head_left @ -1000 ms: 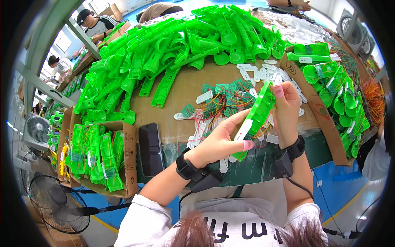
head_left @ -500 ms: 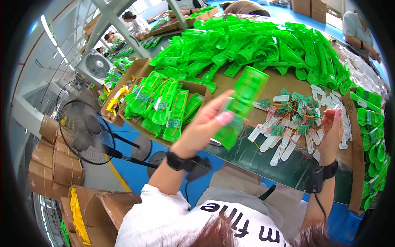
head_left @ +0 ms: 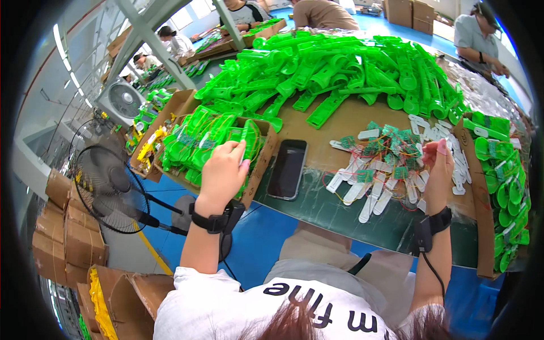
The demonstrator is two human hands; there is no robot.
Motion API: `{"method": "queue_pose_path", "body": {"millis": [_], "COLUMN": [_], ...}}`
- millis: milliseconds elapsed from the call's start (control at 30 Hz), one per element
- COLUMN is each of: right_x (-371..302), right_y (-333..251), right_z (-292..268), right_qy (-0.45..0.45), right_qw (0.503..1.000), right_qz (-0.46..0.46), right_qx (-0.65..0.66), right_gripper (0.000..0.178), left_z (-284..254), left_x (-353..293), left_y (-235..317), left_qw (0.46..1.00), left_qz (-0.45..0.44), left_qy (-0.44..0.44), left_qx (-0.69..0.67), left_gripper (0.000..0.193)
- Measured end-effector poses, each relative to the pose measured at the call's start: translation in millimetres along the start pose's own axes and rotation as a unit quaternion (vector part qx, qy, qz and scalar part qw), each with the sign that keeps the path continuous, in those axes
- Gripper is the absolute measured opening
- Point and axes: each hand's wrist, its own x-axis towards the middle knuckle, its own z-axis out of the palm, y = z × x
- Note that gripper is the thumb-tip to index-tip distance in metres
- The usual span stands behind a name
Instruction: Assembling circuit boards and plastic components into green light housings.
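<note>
My left hand (head_left: 224,171) is over a cardboard box (head_left: 264,161) filled with green plastic shells that carry circuit boards and thin wires. Its fingers are closed on a green plastic shell (head_left: 246,177), largely covered by the hand. Loosely curled, with fingers apart and nothing visible in them, my right hand (head_left: 440,170) hovers at the right side of a heap of white plastic strips (head_left: 372,195) and green circuit boards (head_left: 391,141) joined by thin red and yellow wires. Each wrist wears a black strap with a small device.
A black phone (head_left: 287,170) lies between box and heap. Green shells (head_left: 334,68) are piled behind on cardboard (head_left: 300,122). At right stands another box (head_left: 483,226) of green parts. A floor fan (head_left: 107,187) stands left; a person (head_left: 479,39) is at far right.
My left hand has carried the green shell left and down to the box. The phone, mostly hidden before, now shows. My right hand stays beside the heap; the whole view has shifted slightly.
</note>
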Motion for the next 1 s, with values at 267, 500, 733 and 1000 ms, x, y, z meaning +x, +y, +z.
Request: {"method": "queue_pose_path", "body": {"millis": [267,500,733,1000], "right_x": [-4,20,57,118], "right_y": [-9,-1,-36,-44], "right_z": [4,-3,23,83], "right_qy": [-0.037,-0.124,-0.146,-0.255], "right_qw": [0.996,0.989,0.953,0.798], "right_qz": [0.016,0.02,-0.081,-0.213], "right_qx": [-0.084,-0.082,-0.253,-0.503], "right_gripper": [0.047,0.033,0.025,0.031], "left_z": [7,44,77,94], "left_x": [-6,63,128,129], "left_y": [76,185,203,180], "left_qw": [0.926,0.619,0.292,0.102], "left_qz": [0.065,0.171,0.098,0.075], "left_qy": [0.066,-0.176,-0.203,-0.245], "left_qx": [-0.365,-0.746,-0.929,-0.961], "left_gripper": [0.027,0.034,0.034,0.036]}}
